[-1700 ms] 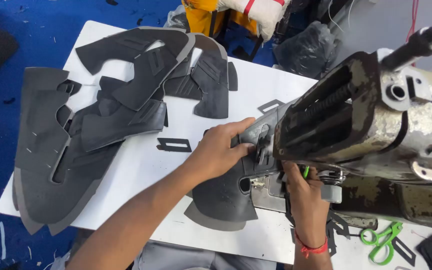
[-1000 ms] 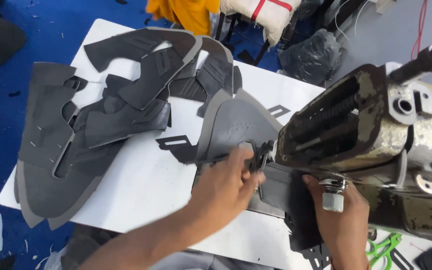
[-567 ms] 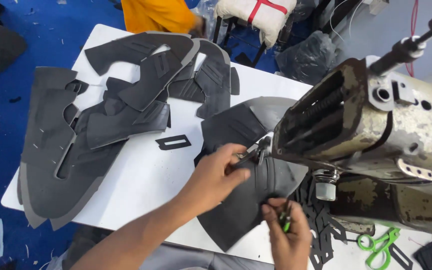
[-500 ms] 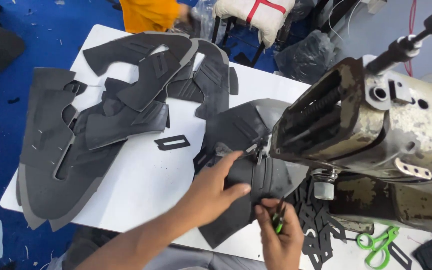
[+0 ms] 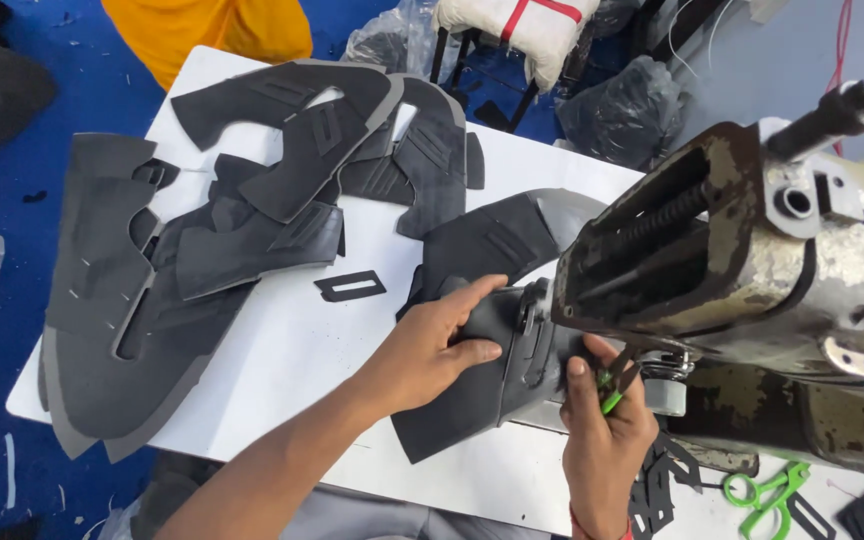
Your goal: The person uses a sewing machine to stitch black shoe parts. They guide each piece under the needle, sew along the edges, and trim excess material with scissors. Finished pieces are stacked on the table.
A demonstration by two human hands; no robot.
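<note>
My left hand (image 5: 430, 348) grips a dark grey cut fabric piece (image 5: 482, 300) at its folded middle, holding it against the end of a worn metal sewing machine (image 5: 752, 260). A small buckle-shaped part (image 5: 530, 320) sits on the piece by the machine. My right hand (image 5: 602, 430) is under the machine head, pinching the edge of the same piece while it holds small green thread snips (image 5: 612, 385) between its fingers.
A pile of dark grey cut pieces (image 5: 182, 250) covers the left half of the white table (image 5: 282, 350). A small slotted black piece (image 5: 350, 287) lies alone. Green scissors (image 5: 762, 492) and black scraps (image 5: 657, 485) lie at the lower right. Plastic bags (image 5: 612, 105) sit beyond the table.
The grey piece was lifted and turned from under the machine, then laid back flat. My right hand picked up the green snips and rose to the piece's edge by the machine.
</note>
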